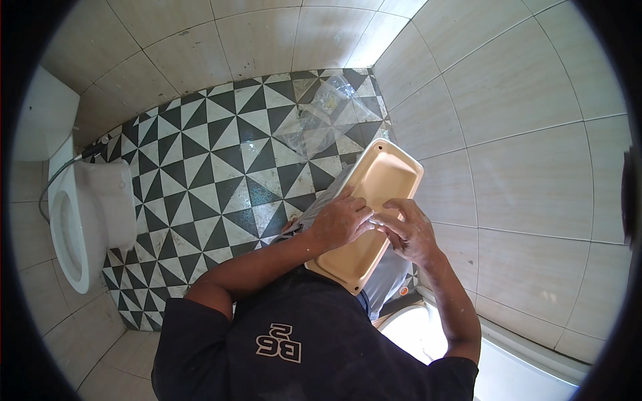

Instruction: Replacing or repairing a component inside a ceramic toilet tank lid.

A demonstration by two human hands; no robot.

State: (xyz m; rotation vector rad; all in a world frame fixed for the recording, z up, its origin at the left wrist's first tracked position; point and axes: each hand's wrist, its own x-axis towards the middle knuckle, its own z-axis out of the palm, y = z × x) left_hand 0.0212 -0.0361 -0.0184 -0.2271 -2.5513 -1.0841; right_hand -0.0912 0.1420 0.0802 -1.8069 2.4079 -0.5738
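A shallow tan plastic tray (pixel 388 172) with a pale rim and a small hole at two of its corners lies tilted across my lap. Over its middle, my left hand (pixel 341 219) and my right hand (pixel 409 230) meet, fingers bent and closed with the tips together. Something small and whitish (pixel 374 219) shows between the fingertips; it is too small and covered to name. The tray's middle is partly hidden under both hands.
A crumpled clear plastic bag (pixel 324 120) lies on the black-and-white patterned floor (pixel 200 167) ahead. A white toilet (pixel 73 227) and a black-handled sprayer (pixel 93 148) with a hose are at left. Tiled wall (pixel 521 160) rises close at right. An orange-and-white round thing (pixel 403 291) sits low right.
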